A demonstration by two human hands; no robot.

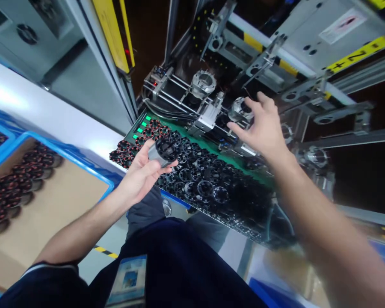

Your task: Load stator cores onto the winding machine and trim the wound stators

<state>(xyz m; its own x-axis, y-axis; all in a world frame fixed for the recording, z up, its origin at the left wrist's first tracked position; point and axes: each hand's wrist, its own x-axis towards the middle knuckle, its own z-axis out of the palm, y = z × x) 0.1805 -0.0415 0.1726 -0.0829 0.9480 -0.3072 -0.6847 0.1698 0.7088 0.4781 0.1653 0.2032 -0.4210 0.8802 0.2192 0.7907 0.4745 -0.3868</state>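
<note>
Two hands on my feed. The left hand (143, 174) cradles a black slotted part (163, 152) palm-up at center, above a heap of similar parts (200, 175) on a green board (197, 145). The right hand (263, 130) is spread wide at center right, just beside a metal fixture (240, 110). At lower left, a blue crate (70, 157) holds rows of dark coils (19, 184).
</note>
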